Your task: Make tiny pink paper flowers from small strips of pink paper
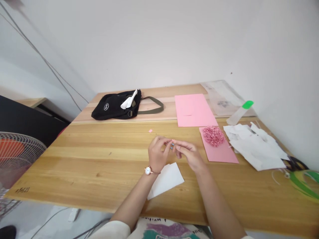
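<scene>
Left hand: The left hand [157, 151] is nearly closed, and a tiny pink piece [173, 141] is pinched at its fingertips.
Right hand: The right hand [191, 156] is half curled, with its fingertips brought up to the same piece; how tightly it is gripped cannot be told.
Pink piece: It is kept up over the table [104, 179], right between the two hands.
Watch: A small round watch [148, 170] is worn on the left wrist.
White paper: A white paper [169, 181] is laid nearer the body than the hands, partly covered by the left wrist.
Pink scrap: A little scrap [150, 130] is seen just past the left hand.
Pink card: To the right of the right hand, a pink card [220, 156] is topped by a fluffy pink heap [213, 136].
Big pink sheet: A bigger sheet [195, 106] is spread past the right hand.
Bottle: A bottle with a green cap [235, 117] is found farther off, to the right of both hands.
Crumpled paper: White crumpled paper [259, 149] is placed beyond the pink card, well right of the hands.
Black bag: A black bag [112, 105] is laid flat, past the left hand and to its left.
</scene>
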Motion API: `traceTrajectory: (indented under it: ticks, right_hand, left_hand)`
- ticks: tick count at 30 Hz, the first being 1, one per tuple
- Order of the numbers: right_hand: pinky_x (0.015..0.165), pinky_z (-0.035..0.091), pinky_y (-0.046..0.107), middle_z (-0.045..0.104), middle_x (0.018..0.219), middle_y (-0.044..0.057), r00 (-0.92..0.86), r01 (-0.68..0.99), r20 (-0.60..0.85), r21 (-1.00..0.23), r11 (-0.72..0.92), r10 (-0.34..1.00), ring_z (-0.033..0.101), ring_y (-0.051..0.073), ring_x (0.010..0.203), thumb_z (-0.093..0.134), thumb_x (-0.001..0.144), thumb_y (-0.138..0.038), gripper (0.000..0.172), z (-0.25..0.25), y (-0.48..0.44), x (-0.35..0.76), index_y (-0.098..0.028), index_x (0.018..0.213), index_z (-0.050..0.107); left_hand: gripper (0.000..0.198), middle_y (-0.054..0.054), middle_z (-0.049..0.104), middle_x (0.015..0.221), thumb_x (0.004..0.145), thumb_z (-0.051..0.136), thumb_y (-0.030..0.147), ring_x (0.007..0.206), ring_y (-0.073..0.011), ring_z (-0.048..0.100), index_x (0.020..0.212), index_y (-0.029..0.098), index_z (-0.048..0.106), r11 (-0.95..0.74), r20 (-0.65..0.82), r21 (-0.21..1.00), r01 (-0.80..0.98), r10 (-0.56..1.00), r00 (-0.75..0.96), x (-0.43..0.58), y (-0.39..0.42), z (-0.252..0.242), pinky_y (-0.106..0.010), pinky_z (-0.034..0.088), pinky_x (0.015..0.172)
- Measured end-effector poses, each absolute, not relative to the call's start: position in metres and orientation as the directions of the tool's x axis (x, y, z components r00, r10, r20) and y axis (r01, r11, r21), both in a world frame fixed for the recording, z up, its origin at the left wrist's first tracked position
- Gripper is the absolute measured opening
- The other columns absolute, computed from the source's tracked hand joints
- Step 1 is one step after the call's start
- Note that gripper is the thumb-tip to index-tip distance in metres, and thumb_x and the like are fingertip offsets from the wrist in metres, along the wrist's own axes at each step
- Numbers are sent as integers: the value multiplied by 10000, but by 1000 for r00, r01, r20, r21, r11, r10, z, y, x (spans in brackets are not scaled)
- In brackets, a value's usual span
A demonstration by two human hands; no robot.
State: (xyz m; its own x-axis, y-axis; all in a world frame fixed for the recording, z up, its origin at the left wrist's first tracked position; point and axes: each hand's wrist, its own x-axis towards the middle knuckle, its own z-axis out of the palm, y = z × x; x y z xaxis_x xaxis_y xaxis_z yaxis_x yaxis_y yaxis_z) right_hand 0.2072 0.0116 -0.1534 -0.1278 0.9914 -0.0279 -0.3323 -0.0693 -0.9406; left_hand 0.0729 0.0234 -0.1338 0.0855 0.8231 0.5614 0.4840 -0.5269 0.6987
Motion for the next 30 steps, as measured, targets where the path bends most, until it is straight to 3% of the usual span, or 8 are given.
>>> traceTrajectory:
  ticks: [10,15,18,24,30]
  right_hand:
    - [429,359,233,593,611,-35,-106,-433,-69,-895,-109,992,468,69,410,591,687,-223,379,-158,10,191,-233,1066,597]
    - [414,341,224,557,596,-54,-68,-485,-97,-867,-118,993,472,63,395,580,667,-182,385,-157,9,187,-232,1048,598]
    - [406,336,227,563,576,-50,-12,-507,-158,-850,-142,987,460,64,381,577,652,-198,377,-158,11,185,-210,1028,602]
    - [368,277,205,537,462,-52,157,-493,-352,-838,-235,923,415,58,334,551,639,-237,218,-166,18,186,-152,831,611]
    - [363,269,194,510,404,-58,302,-542,-377,-823,-168,876,407,60,337,564,611,-259,144,-164,22,195,-152,705,588]
  left_hand:
    - [136,-64,606,734,778,509,191,719,-160,530,808,172,640,-574,724,382,724,673,152,71,35,-144,-287,390,671]
    - [137,-59,611,712,778,499,181,696,-160,520,763,163,633,-586,729,289,757,647,223,73,42,-144,-292,375,677]
    - [148,-51,606,718,786,492,209,703,-152,526,735,166,624,-601,676,352,718,693,249,75,50,-142,-283,378,681]
    - [98,-17,589,693,766,524,193,663,-110,513,705,162,594,-596,510,616,516,800,315,88,68,-135,-225,397,632]
    - [81,-14,584,696,756,537,193,658,-104,498,706,159,591,-528,438,748,402,848,299,97,68,-137,-211,395,602]
